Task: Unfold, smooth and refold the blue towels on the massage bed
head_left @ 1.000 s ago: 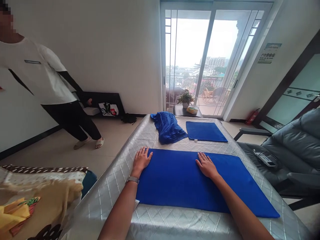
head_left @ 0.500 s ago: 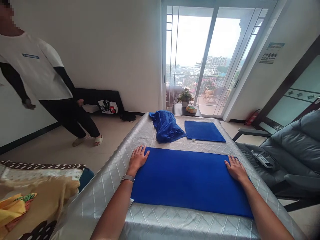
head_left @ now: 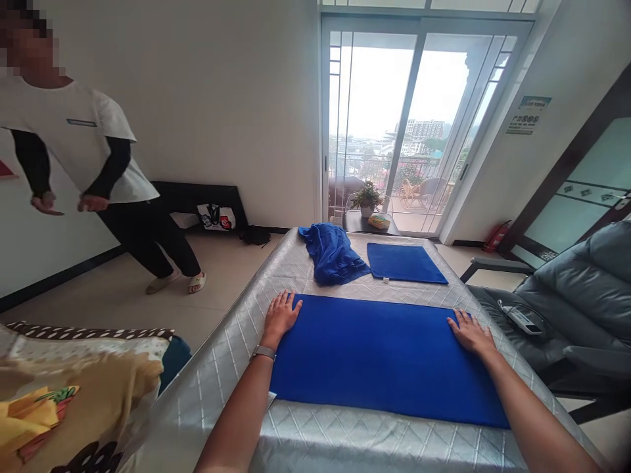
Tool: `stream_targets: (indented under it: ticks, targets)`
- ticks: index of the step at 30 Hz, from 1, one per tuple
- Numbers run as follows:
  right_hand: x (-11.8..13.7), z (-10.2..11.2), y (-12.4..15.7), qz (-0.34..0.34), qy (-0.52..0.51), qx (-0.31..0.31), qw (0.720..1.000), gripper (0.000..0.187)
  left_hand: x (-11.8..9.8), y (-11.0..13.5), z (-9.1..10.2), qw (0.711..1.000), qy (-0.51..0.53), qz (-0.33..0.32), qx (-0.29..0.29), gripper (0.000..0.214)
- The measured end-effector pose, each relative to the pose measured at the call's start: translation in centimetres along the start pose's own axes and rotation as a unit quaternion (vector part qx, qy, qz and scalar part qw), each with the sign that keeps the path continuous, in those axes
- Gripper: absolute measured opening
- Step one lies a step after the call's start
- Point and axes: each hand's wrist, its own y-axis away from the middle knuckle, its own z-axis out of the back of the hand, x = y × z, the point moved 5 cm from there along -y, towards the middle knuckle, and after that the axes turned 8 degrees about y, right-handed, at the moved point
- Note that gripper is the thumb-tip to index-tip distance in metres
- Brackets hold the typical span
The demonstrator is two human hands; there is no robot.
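A blue cloth lies spread flat as a long rectangle on a table with a silver quilted cover. My left hand rests flat on its far left corner, fingers stretched out. At the far right corner my right hand lies open with the fingers spread, palm down on the cloth. Beyond it sits a smaller folded blue cloth with a white tag at its near edge. To the left of that lies a crumpled heap of blue cloth.
A co-worker stands at the left. Patterned fabric lies at the near left. A grey armchair holding a power strip stands on the right. Behind the table, a small stand bears a potted plant before glass doors.
The view has tilted up and shifted slightly. My hands stay flat on the cloth's far corners. The co-worker has brought both forearms up in front of the body.
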Motion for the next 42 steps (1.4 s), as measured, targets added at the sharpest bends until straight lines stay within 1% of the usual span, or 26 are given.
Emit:
stream_targets:
  ticks: [2,3,4,5,7,10,12,14,15,17,20,23,25,29,31,33,34,36,42]
  targets:
    - [0.5,0.8,0.4,-0.055,0.009,-0.014,0.998,0.068,0.0,0.0,0.0,1.0,0.001,0.0,-0.006,0.06]
    - [1.4,1.3,0.9,-0.072,0.013,-0.025,0.997,0.068,0.0,0.0,-0.1,1.0,0.002,0.002,-0.006,0.06]
    - [2.7,1.8,1.5,-0.071,0.016,-0.04,0.997,0.067,0.0,0.0,-0.1,1.0,0.003,0.003,-0.005,0.061]
    - [4.4,2.3,2.3,-0.051,0.017,-0.052,0.997,0.066,0.0,0.0,-0.2,1.0,0.005,0.004,-0.004,0.061]
    - [9.2,3.2,4.2,0.037,0.015,-0.082,0.996,0.064,0.1,-0.1,-0.3,1.0,0.013,0.005,-0.002,0.062]
    - [16.9,3.7,7.6,0.188,-0.02,-0.065,0.98,0.063,0.1,-0.1,-0.3,1.0,0.02,0.002,-0.004,0.062]
    - [20.8,3.9,9.4,0.25,-0.047,-0.058,0.965,0.064,0.2,0.0,-0.3,1.0,0.016,-0.001,-0.005,0.062]
    - [23.1,3.8,10.4,0.271,-0.061,-0.05,0.959,0.065,0.2,-0.1,-0.3,1.0,0.007,-0.001,-0.005,0.062]
    - [23.7,3.7,10.7,0.271,-0.062,-0.046,0.959,0.066,0.2,-0.1,-0.4,1.0,0.004,0.0,-0.006,0.061]
    - [24.0,3.5,10.8,0.272,-0.063,-0.04,0.959,0.066,0.3,-0.1,-0.4,1.0,0.0,0.0,-0.01,0.061]
    - [22.8,3.0,10.1,0.273,-0.055,-0.038,0.96,0.066,0.3,-0.1,-0.5,1.0,0.002,-0.003,-0.015,0.061]
    - [19.5,2.4,8.4,0.242,-0.028,-0.04,0.969,0.065,0.4,-0.1,-0.6,1.0,0.008,-0.008,-0.013,0.061]
    - [16.4,1.8,7.0,0.209,-0.01,-0.042,0.977,0.063,0.5,-0.1,-0.6,1.0,0.01,-0.009,-0.014,0.06]
    - [8.6,0.3,3.9,0.142,0.006,-0.038,0.989,0.062,0.5,-0.2,-0.7,1.0,0.009,-0.003,-0.011,0.06]
    - [4.8,-0.4,2.5,0.091,0.006,-0.031,0.995,0.065,0.5,-0.3,-0.7,1.0,0.005,0.001,-0.004,0.061]
    - [1.8,-0.8,1.6,0.044,0.0,-0.03,0.999,0.069,0.5,-0.3,-0.7,1.0,0.003,0.002,0.002,0.062]
    - [0.9,-0.9,1.2,0.028,-0.005,-0.032,0.999,0.071,0.5,-0.3,-0.7,1.0,0.003,0.002,0.004,0.062]
    - [-0.1,-1.1,0.8,0.015,-0.018,-0.039,0.999,0.075,0.5,-0.3,-0.6,1.0,0.003,0.002,0.008,0.063]
    - [-0.5,-1.6,0.4,-0.021,-0.057,-0.057,0.996,0.074,0.5,-0.2,-0.6,1.0,0.0,0.006,0.013,0.062]
